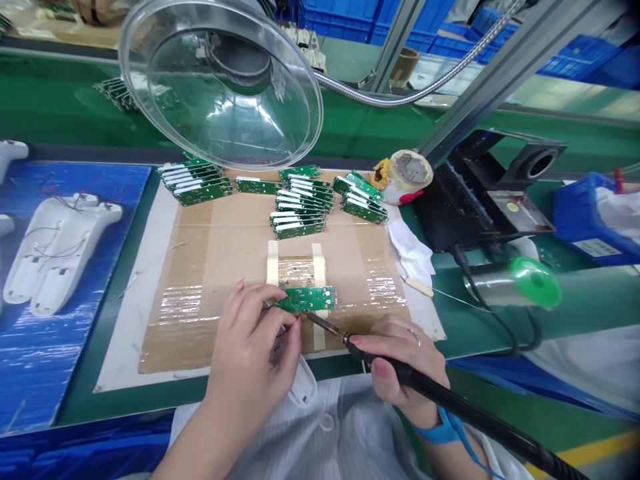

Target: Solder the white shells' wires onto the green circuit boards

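Note:
My right hand (410, 367) grips a black-handled soldering iron (395, 373), its metal tip at the near edge of a green circuit board (313, 299). On the other side my left hand (257, 340) is closed, thumb and index finger pinched together just below the board. Its other fingertips are at the board's left end. Whatever sits in the pinch is too small to make out. Beneath the board is a block (295, 272) with pale tape strips, on brown cardboard (230, 253). A white plastic housing (303, 387) shows partly below my left hand, the rest hidden.
Stacks of circuit boards (300, 207) stand behind. A clear round lens-like shield (225, 87) hangs above. White housings with wires (60, 247) lie on a blue sheet at left. On the right are a solder spool (535, 281), a pale-handled tool (419, 287) and a black device (465, 193).

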Available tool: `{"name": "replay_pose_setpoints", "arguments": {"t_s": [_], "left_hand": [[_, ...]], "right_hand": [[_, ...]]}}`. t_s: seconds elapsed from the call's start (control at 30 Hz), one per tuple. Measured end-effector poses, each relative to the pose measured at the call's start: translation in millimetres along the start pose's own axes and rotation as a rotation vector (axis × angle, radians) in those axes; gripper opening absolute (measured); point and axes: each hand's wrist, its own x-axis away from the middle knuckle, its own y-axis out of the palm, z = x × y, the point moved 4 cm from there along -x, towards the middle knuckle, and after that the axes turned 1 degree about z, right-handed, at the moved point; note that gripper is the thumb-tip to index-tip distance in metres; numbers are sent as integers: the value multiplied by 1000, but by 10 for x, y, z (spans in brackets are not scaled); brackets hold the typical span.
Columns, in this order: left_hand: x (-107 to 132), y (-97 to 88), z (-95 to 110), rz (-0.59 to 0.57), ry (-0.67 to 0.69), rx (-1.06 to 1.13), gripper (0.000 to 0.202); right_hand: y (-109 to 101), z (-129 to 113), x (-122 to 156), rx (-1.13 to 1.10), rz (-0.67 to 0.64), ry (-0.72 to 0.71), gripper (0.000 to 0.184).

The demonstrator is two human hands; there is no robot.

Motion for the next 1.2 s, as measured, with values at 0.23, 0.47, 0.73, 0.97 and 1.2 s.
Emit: {"name": "replay_pose_setpoints", "arguments": {"t_s": [0.23, 0.47, 0.73, 0.97, 1.2], "left_hand": [[-14, 9, -1, 3, 10, -2, 17], [35, -25, -4, 49, 23, 26, 21], [7, -18, 19, -16, 17, 19, 20], [-51, -14, 41, -71, -22, -13, 15], [-111, -35, 66, -102, -21, -27, 17]], "right_hand": [[-79, 88, 134, -77, 147, 50, 23], [-89, 105, 159, -101, 171, 121, 21], [-62, 105, 136, -77, 160, 105, 26], [-22, 42, 47, -92, 117, 70, 25], [-15, -16, -69, -55, 45, 43, 25]]}}
